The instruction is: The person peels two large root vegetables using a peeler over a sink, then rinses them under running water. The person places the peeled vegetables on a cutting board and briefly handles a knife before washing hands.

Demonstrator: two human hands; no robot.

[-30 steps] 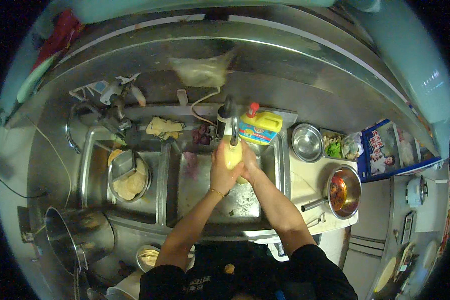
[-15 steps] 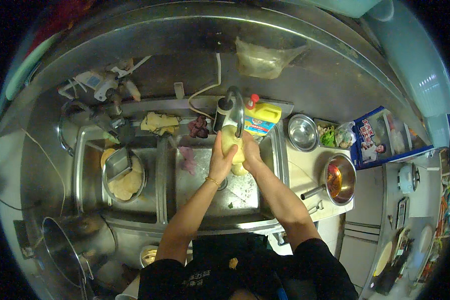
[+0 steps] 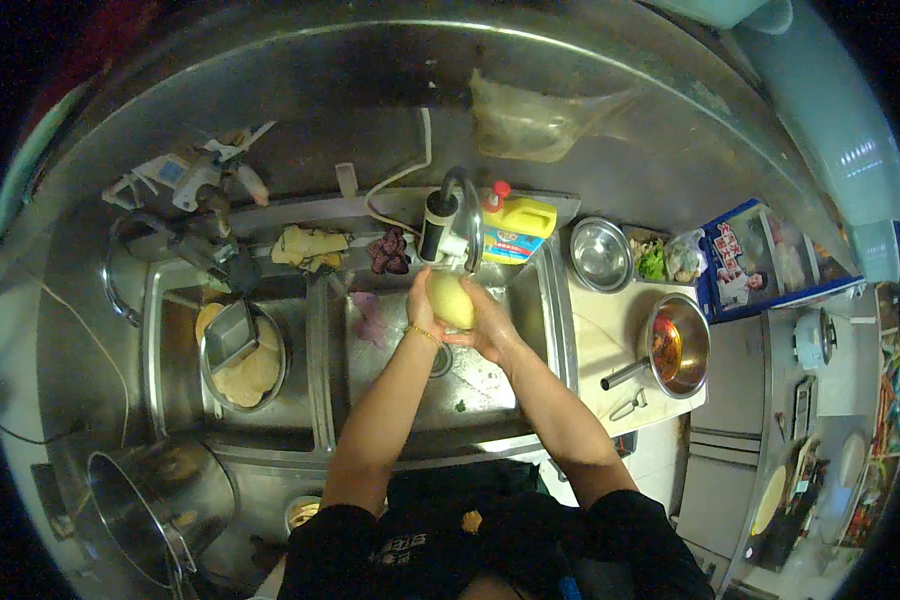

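Note:
Over the right sink basin (image 3: 390, 385), both my hands cup a pale yellow, smooth oval vegetable (image 3: 451, 302) that looks like a peeled potato. My left hand (image 3: 420, 306) presses against its left side, fingers closed along it. From the right, my right hand (image 3: 486, 326) wraps it, with fingers reaching underneath. The curved metal faucet (image 3: 471, 225) stands just beyond the hands, its spout end close above the vegetable. Whether water runs from it I cannot tell. Part of the vegetable's underside is hidden by my fingers.
A yellow jug (image 3: 518, 225) with a red pump bottle stands behind the basin. Cloths (image 3: 310, 248) lie on the back ledge. The left basin holds a bowl (image 3: 245, 400). On the right counter are a steel bowl (image 3: 601, 254), a peeler (image 3: 628, 405) and a saucepan (image 3: 698, 350).
My hands and the vegetable have come nearer to me, out from under the spout. The hands have shifted from an upright hold to cupping it from both sides and below.

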